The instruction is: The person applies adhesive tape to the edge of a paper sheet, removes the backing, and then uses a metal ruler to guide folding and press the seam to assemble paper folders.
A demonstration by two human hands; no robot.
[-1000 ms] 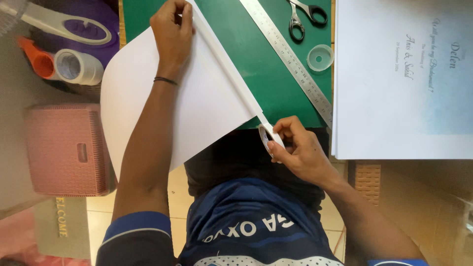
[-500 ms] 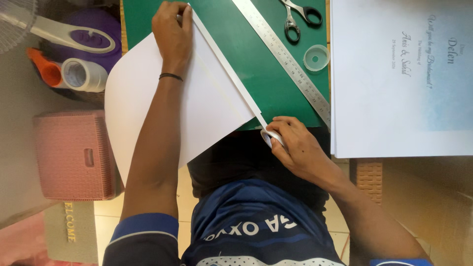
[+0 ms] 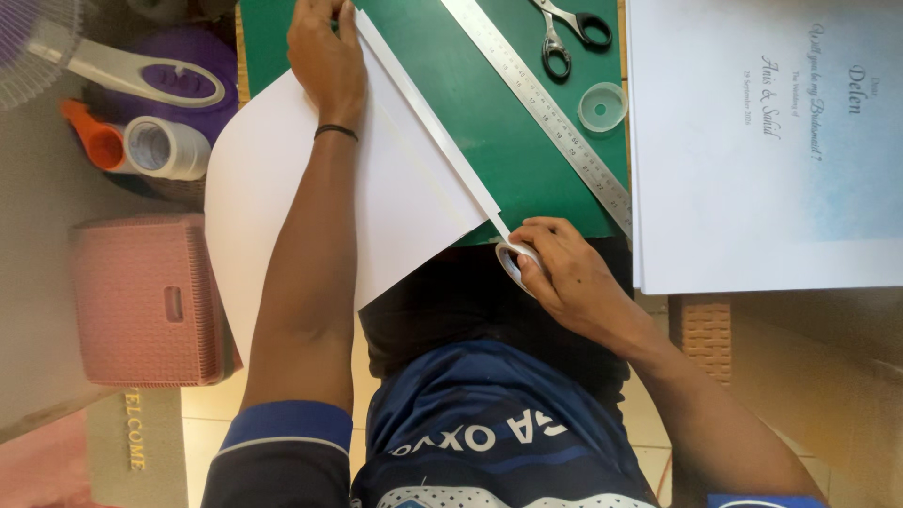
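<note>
A large white sheet of paper (image 3: 404, 202) lies over the left part of a green cutting mat (image 3: 489, 132) and hangs off its near edge. My left hand (image 3: 324, 56) presses flat on the sheet's far end. A strip of white tape (image 3: 428, 118) runs along the sheet's right edge. My right hand (image 3: 564, 273) grips a small roll of tape (image 3: 514, 260) at the strip's near end, just off the mat's near edge.
A metal ruler (image 3: 541, 103) lies diagonally on the mat, with scissors (image 3: 564, 33) and a small clear round lid (image 3: 602, 105) beyond it. A printed white card (image 3: 762, 141) is at the right. A pink basket (image 3: 150, 301), tape rolls (image 3: 165, 146) and a purple-handled tool (image 3: 141, 75) are at the left.
My right hand has drawn the tape roll a little further toward me, lengthening the strip. My left hand stays pressed on the sheet.
</note>
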